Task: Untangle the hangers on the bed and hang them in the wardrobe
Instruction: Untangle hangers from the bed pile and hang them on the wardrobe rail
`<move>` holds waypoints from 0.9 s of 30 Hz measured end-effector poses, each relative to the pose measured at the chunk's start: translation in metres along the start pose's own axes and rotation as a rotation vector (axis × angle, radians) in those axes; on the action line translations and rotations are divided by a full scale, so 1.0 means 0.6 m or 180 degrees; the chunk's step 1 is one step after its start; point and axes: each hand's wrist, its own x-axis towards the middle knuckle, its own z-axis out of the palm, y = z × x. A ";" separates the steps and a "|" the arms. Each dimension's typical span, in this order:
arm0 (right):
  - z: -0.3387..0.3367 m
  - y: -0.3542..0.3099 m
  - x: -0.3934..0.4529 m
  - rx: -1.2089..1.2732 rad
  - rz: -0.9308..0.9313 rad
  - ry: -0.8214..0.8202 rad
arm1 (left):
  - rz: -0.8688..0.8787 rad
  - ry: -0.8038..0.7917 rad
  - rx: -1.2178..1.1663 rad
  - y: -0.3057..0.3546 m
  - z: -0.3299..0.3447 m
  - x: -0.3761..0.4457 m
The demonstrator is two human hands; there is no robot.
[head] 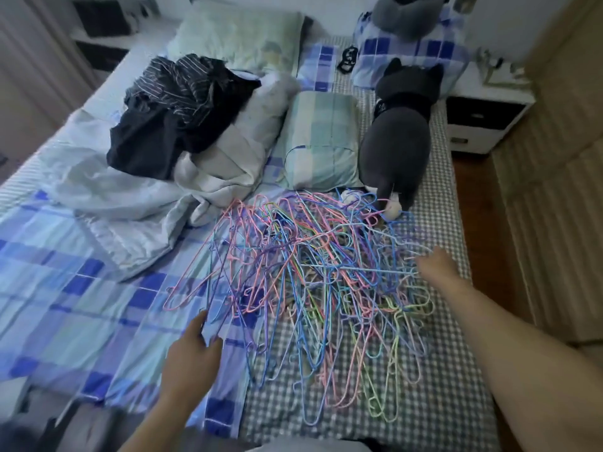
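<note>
1. Hangers: tangled pile, centre-right of frame, on the bed.
2. Left hand, lower centre: fingers straight, at pile's left edge.
3. Right hand, right side: fingers at pile's edge, grip unclear.

Hangers: one tangled heap, too many to count. Pillows: three, one pale green, one plaid, one blue checked. Plush cats: two. Hands: two.
</note>
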 end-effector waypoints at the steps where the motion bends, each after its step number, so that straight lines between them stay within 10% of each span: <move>1: 0.004 -0.003 -0.002 0.0163 -0.0085 0.0034 | -0.0057 0.0003 -0.0004 -0.005 0.000 -0.005; 4: 0.013 -0.016 -0.061 0.0902 -0.0474 0.0088 | -0.0216 0.0006 -0.0350 -0.008 0.005 -0.013; 8: 0.067 -0.020 -0.206 0.0520 -0.1024 -0.1180 | -0.0408 -0.0016 -0.1077 0.001 0.034 -0.014; 15: 0.195 0.064 -0.297 0.0777 -0.0302 -0.2068 | -0.0667 -0.0381 -0.2105 0.045 0.114 -0.014; 20: 0.192 0.052 -0.265 0.2386 0.0497 -0.2542 | -0.0727 -0.0631 -0.2315 0.068 0.146 -0.032; 27: 0.179 0.029 -0.274 0.1119 -0.0381 -0.1846 | -0.0940 -0.1016 -0.2010 0.054 0.163 -0.022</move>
